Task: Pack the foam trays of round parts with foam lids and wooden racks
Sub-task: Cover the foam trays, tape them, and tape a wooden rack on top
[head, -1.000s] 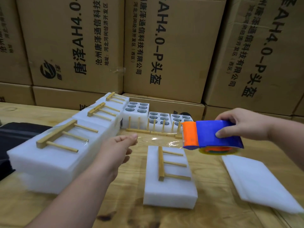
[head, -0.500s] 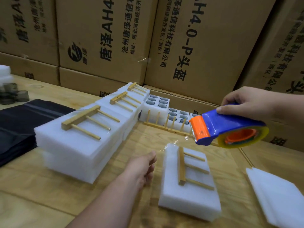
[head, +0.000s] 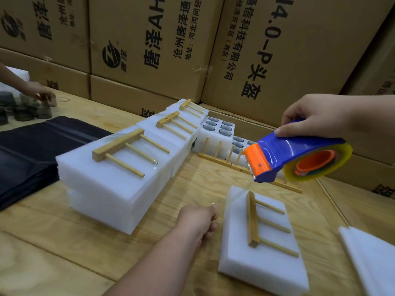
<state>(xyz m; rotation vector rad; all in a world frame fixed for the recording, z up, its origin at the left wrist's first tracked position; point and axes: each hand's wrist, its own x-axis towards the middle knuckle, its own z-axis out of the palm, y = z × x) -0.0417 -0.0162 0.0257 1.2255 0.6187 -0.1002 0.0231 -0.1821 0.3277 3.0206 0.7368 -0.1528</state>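
Head view: the right hand (head: 316, 116) grips a blue and orange tape dispenser (head: 297, 161) held in the air above the wooden bench (head: 106, 248), its toothed edge pointing down toward the nearest foam pack (head: 263, 242). That pack lies flat with 1 wooden rack (head: 256, 223) on its lid, and clear tape seems to cross its far end, though the film is hard to make out. The left hand (head: 197, 218) sits just beside the pack with fingers curled, possibly pinching a tape end; I cannot tell. To the left, 3 lidded packs with racks (head: 126, 152) stand in a row, apparently finished. Behind them, open foam trays (head: 218, 130) showing round parts in their holes have no lids yet, with spare racks (head: 220, 151) leaning against them and loose foam lids (head: 372, 257) at the right, so several packs are left.
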